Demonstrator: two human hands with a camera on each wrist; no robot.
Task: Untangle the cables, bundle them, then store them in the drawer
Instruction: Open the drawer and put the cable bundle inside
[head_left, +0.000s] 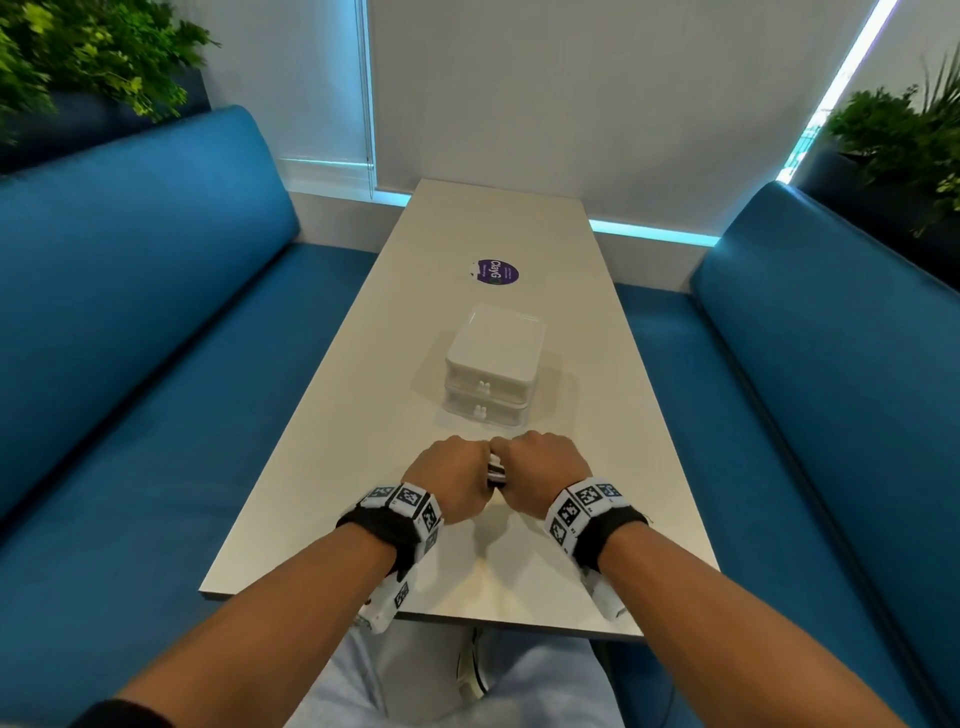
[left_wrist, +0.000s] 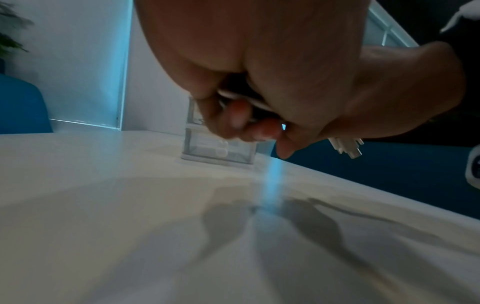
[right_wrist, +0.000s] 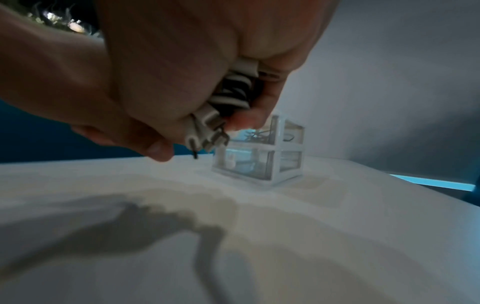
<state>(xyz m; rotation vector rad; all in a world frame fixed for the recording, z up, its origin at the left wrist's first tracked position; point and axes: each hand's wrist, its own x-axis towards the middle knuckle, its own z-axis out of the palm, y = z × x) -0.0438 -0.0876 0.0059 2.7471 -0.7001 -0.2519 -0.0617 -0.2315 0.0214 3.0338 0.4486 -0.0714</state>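
A bundle of black and white cables (head_left: 496, 472) is squeezed between my two hands just above the table. My left hand (head_left: 457, 480) curls its fingers round one side and my right hand (head_left: 540, 473) grips the other. In the right wrist view the coiled cables (right_wrist: 233, 90) sit in the fist and white connectors (right_wrist: 207, 135) poke out below. The left wrist view shows those plug ends (left_wrist: 348, 147) sticking out to the right. The small white two-drawer unit (head_left: 493, 364) stands right behind my hands, both drawers shut; something dark lies in its top drawer (right_wrist: 259, 135).
The long white table (head_left: 363, 493) runs away from me, with a round purple sticker (head_left: 496, 273) beyond the drawer unit. Blue benches (head_left: 156, 364) flank both sides. Potted plants (head_left: 78, 57) stand at the back corners.
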